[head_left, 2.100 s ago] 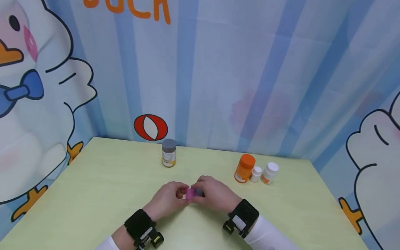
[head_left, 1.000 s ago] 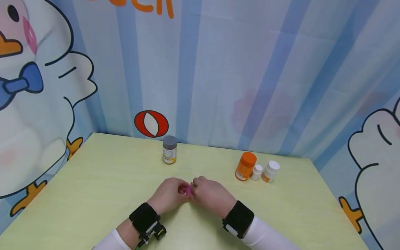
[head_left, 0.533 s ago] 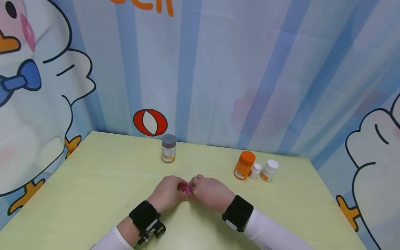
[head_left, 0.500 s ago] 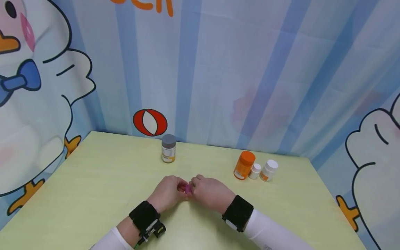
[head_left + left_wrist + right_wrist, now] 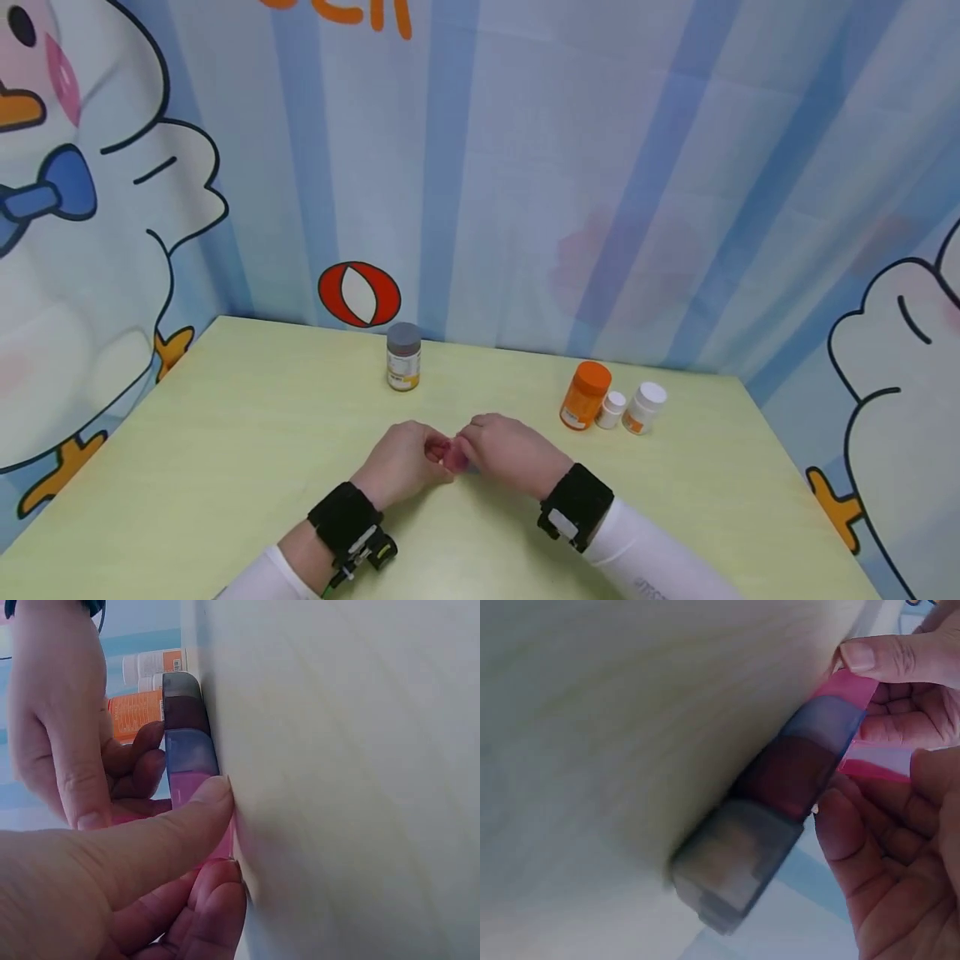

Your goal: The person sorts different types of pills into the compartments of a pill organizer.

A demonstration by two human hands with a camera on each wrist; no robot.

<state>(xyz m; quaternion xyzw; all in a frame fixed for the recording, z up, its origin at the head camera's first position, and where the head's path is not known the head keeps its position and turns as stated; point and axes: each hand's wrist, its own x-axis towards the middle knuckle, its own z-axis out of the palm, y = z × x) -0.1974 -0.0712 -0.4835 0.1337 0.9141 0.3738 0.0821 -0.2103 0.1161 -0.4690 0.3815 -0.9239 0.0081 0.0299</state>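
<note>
A pill organizer with pink, blue, dark red and grey sections lies along the table between my two hands. My left hand grips its pink end, thumb along the side and fingers curled beneath. A pink lid stands raised from that end. My right hand has its fingertips on this lid, index finger at its edge, the other fingers curled by the organizer's side. In the head view the hands hide most of the organizer; only some pink shows.
A grey-capped bottle stands at the back, left of centre. On the back right are an orange bottle, a small white bottle and a larger white bottle. A printed curtain hangs behind the yellow table.
My right hand first closed in over the organizer, then shifted slightly up and right, and more of the pink end now shows. The left hand keeps its grip; the bottles stay put.
</note>
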